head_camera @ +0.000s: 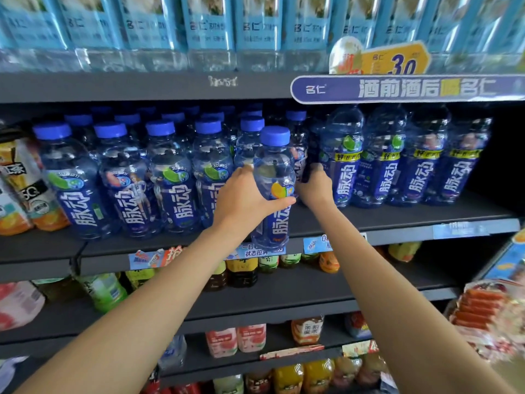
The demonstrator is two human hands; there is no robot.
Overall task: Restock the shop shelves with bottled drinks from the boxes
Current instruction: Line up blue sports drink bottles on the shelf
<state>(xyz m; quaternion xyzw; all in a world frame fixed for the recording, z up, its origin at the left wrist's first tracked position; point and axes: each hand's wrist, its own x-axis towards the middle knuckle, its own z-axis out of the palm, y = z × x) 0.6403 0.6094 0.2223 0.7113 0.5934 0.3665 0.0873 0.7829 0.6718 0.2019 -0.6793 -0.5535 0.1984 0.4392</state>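
A clear blue drink bottle with a blue cap and a yellow fruit mark stands upright at the front edge of the dark shelf. My left hand grips it round the middle, thumb across the label. My right hand reaches past it into the gap behind, fingers touching a bottle further back; whether they curl round it is hidden. Rows of like blue bottles fill the shelf to the left, and a few more stand to the right.
Light-blue labelled bottles line the shelf above, with a purple banner on its edge. Shelves below hold tea, juice and pink drinks. Orange-and-white packs sit at the far left. A snack rack stands at the right.
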